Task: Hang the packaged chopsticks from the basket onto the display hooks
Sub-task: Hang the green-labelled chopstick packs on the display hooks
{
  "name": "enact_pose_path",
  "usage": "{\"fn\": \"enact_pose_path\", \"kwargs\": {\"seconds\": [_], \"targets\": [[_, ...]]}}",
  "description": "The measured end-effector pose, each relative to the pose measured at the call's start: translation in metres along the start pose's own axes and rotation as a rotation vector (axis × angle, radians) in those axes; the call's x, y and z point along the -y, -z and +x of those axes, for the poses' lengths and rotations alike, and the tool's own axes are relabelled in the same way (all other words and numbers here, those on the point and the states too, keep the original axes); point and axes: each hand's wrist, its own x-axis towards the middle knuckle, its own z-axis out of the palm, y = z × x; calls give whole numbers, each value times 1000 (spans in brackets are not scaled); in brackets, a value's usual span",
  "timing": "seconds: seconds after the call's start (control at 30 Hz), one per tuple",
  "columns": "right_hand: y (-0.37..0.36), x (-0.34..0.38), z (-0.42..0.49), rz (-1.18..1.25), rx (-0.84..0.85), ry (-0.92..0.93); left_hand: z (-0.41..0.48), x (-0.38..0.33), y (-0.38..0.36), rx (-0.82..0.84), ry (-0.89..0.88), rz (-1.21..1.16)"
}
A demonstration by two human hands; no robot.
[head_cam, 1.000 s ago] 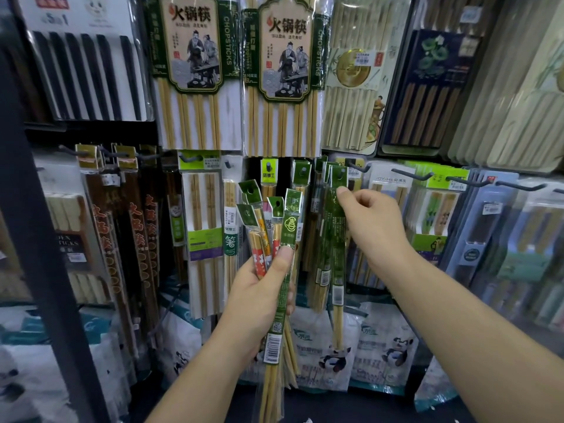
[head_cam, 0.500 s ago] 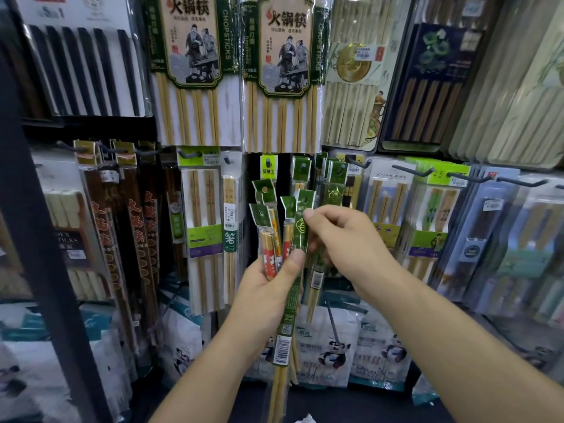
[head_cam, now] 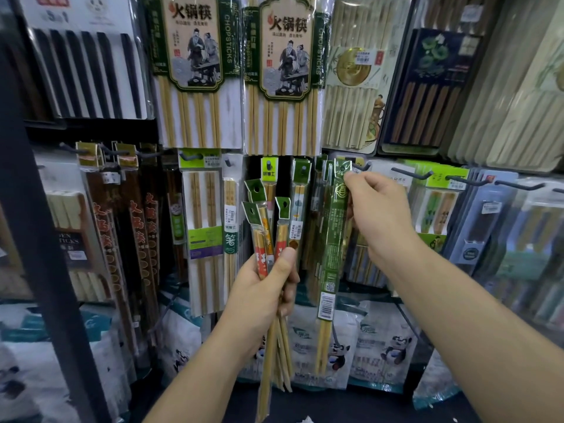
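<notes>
1. A head-worn view faces a shop wall crowded with hanging chopstick packs, and two bare forearms reach in from below
2. The right hand (head_cam: 378,215) pinches a long, narrow, green-printed plastic packet of pale bamboo chopsticks (head_cam: 333,236) near its top, with thumb and fingers curled round its edge; the packet hangs upright, barcode end down
3. The packet's green header tab, with its punched hole, sits level with a dark metal display hook (head_cam: 363,168) in the middle row, just beside a cluster of matching green packets (head_cam: 322,178) already hanging there; it cannot be told whether the hole is over the hook's tip
4. The left hand (head_cam: 262,288) is clenched round a fanned bundle of slim clear packets with green tabs and red-patterned chopsticks (head_cam: 265,230), held lower and to the left, in front of the display
5. The basket is out of view
6. The step in hand appears to be hanging the green packet; the next move likely calls for lining the hole up with the hook's tip, sliding the packet back along the hook, letting go, then drawing another packet from the left hand's bundle
</notes>
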Motion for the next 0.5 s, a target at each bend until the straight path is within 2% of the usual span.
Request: {"fn": "enact_pose_path", "kwargs": {"seconds": [0.13,0.33,0.5], "targets": [[1,-2,3,-61,-14,1,-2,-1,-3,-8,-26,14],[0,-4,7,-99,-26,26,0,-2,-1,-25,21,-85],[-1,-12,9,-158,-44,60,-1,2,0,-22,4,-52]]}}
